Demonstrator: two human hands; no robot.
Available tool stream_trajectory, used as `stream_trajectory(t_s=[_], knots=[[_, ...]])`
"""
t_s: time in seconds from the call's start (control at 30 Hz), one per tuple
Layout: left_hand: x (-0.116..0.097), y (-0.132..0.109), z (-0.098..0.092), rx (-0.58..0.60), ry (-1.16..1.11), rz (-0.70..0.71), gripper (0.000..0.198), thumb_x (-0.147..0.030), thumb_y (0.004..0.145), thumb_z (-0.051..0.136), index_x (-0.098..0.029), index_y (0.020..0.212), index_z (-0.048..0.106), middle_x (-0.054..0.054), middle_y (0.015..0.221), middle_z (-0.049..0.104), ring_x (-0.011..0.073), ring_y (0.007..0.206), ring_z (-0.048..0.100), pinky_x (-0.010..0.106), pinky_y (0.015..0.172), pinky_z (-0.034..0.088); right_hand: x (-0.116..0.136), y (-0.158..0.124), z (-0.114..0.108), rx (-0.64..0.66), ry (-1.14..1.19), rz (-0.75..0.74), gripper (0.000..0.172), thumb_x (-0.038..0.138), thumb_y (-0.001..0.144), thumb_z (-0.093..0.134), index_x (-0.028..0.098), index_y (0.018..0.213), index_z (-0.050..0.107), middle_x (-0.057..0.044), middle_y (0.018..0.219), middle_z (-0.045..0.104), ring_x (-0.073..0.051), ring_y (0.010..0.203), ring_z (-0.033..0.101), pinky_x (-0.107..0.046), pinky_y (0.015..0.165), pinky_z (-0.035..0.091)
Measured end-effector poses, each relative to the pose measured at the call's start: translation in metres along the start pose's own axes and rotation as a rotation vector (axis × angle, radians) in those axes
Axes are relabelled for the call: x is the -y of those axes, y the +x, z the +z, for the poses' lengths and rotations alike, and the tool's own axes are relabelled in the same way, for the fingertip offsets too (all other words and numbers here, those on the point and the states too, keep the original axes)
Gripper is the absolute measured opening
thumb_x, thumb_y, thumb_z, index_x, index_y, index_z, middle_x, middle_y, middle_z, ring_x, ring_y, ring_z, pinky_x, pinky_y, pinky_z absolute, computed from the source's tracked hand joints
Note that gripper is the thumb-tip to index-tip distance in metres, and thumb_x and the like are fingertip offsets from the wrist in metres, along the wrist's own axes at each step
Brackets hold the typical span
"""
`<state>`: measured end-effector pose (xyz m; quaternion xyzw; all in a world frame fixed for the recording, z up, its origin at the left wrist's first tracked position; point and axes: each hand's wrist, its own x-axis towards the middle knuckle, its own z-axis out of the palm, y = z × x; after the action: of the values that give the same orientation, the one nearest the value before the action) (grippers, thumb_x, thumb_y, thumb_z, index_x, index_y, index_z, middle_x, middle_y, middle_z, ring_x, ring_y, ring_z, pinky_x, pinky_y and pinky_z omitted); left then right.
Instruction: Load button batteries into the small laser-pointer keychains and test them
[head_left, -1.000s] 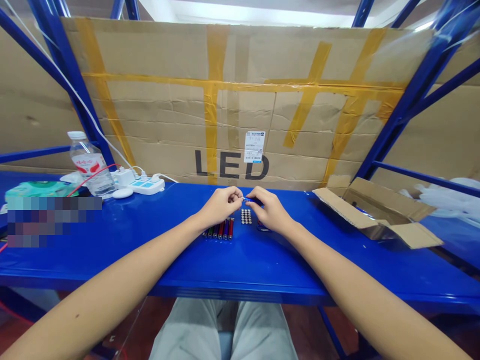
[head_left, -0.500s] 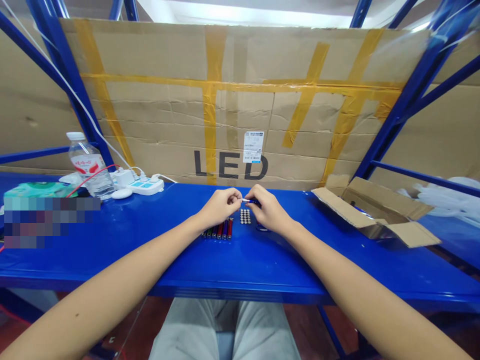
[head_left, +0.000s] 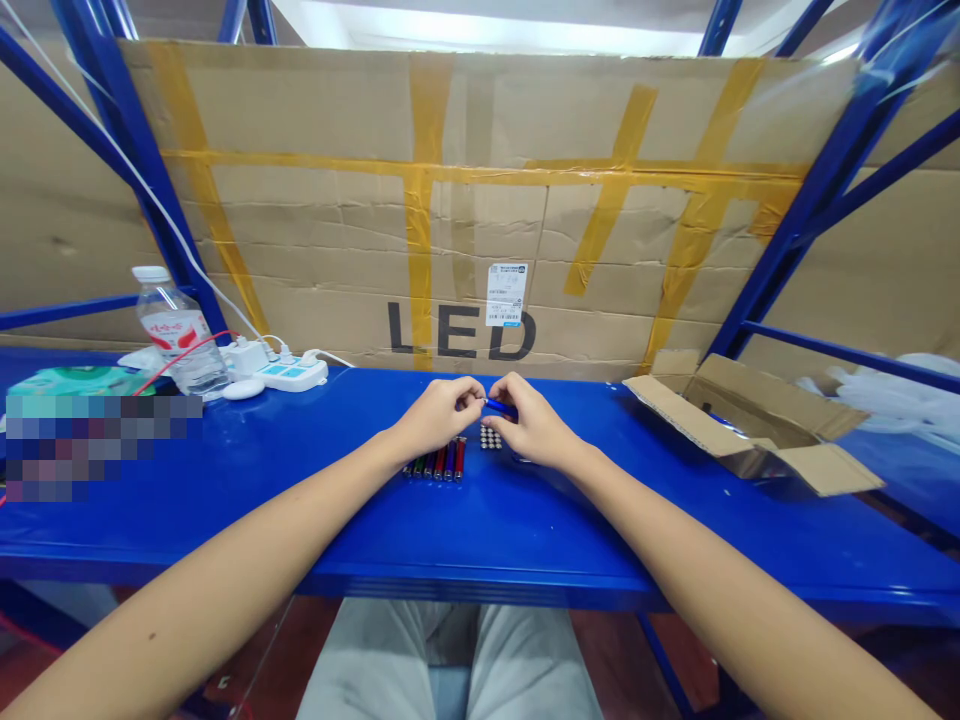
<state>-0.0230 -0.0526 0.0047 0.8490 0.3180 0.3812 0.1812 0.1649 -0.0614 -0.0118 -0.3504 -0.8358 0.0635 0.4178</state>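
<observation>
Two bare hands meet over one blue table point(head_left: 517, 535). The right hand point(head_left: 534, 418) grips one slim blue tube point(head_left: 501, 407) between thumb and fingers, its free end pointing toward the other hand. The left hand point(head_left: 448, 412) has thumb and fingertips drawn together right at that end — whether they clasp the tube or some small part, I cannot tell. Below the left hand lies one row of slim coloured tubes point(head_left: 449, 462), six that I can count. Beside the right thumb sit small round silver pieces point(head_left: 492, 440) in neat rows, partly covered — so their full number cannot be told. Off to the right stands one open carton point(head_left: 679, 415); to the left, one clear bottle point(head_left: 180, 335) and one white power strip point(head_left: 294, 375). Behind everything rises one big cardboard panel point(head_left: 337, 240) bearing three letters, LED, and one white label point(head_left: 507, 295).
</observation>
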Motion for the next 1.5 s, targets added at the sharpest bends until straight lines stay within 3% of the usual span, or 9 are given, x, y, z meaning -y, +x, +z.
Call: stream_trajectory(t_s=[0.13,0.33,0.7,0.83,0.93,1.13,1.5], knots=[[0.000,0.000,-0.001,0.014,-0.025,-0.017,0.009,-0.022,0.083,0.052,-0.016,0.081,0.059,-0.004,0.062,0.056,0.0095,0.056,0.049,0.022,0.056,0.037,-0.002,0.000,0.000,-0.041,0.001,-0.038,0.013,0.010,0.079,0.051,0.021,0.084,0.047,-0.003,0.082,0.053,-0.017,0.074,0.050,-0.030,0.067,0.041],[0.003,0.000,-0.002,0.018,-0.054,-0.019,0.010,-0.024,0.084,0.052,-0.017,0.084,0.058,-0.004,0.062,0.057,0.0094,0.056,0.049,0.022,0.054,0.037,0.003,0.000,-0.003,-0.035,0.006,-0.091,0.006,0.018,0.088,0.053,0.020,0.083,0.053,-0.005,0.082,0.056,-0.018,0.076,0.052,-0.031,0.070,0.042],[0.001,0.000,0.003,-0.007,0.070,0.053,0.007,-0.016,0.083,0.051,-0.017,0.084,0.058,-0.003,0.066,0.060,0.0100,0.059,0.051,0.023,0.058,0.037,0.004,0.000,-0.001,0.027,-0.057,-0.052,0.022,0.016,0.094,0.038,0.019,0.087,0.059,-0.007,0.081,0.061,-0.019,0.076,0.056,-0.032,0.070,0.043],[0.003,0.000,0.003,-0.016,0.080,0.062,0.007,-0.016,0.083,0.051,-0.017,0.084,0.058,-0.003,0.066,0.060,0.0096,0.059,0.051,0.023,0.058,0.036,0.005,0.000,-0.002,0.011,-0.029,-0.034,0.005,0.017,0.086,0.052,0.019,0.090,0.055,-0.006,0.087,0.057,-0.019,0.079,0.054,-0.032,0.072,0.043],[0.002,0.001,0.002,-0.024,0.081,0.063,0.007,-0.017,0.084,0.050,-0.017,0.083,0.058,-0.004,0.065,0.058,0.0093,0.059,0.050,0.022,0.058,0.036,0.004,0.001,-0.003,-0.031,-0.011,-0.038,0.014,0.012,0.078,0.058,0.019,0.088,0.051,-0.004,0.086,0.054,-0.017,0.076,0.051,-0.030,0.068,0.042],[-0.001,-0.001,0.001,-0.014,0.079,0.069,0.008,-0.018,0.085,0.051,-0.016,0.084,0.058,-0.004,0.064,0.057,0.0093,0.058,0.049,0.022,0.056,0.035,0.002,0.002,-0.007,-0.063,0.014,-0.085,0.011,0.007,0.079,0.056,0.018,0.080,0.055,-0.002,0.077,0.053,-0.016,0.073,0.051,-0.029,0.066,0.039],[-0.001,-0.001,0.002,-0.003,0.086,0.057,0.008,-0.015,0.083,0.051,-0.016,0.086,0.059,-0.004,0.065,0.059,0.0092,0.057,0.050,0.022,0.057,0.036,0.001,0.003,-0.011,-0.013,0.071,-0.037,0.011,0.009,0.079,0.059,0.017,0.084,0.065,-0.003,0.079,0.062,-0.017,0.076,0.056,-0.031,0.071,0.042]])
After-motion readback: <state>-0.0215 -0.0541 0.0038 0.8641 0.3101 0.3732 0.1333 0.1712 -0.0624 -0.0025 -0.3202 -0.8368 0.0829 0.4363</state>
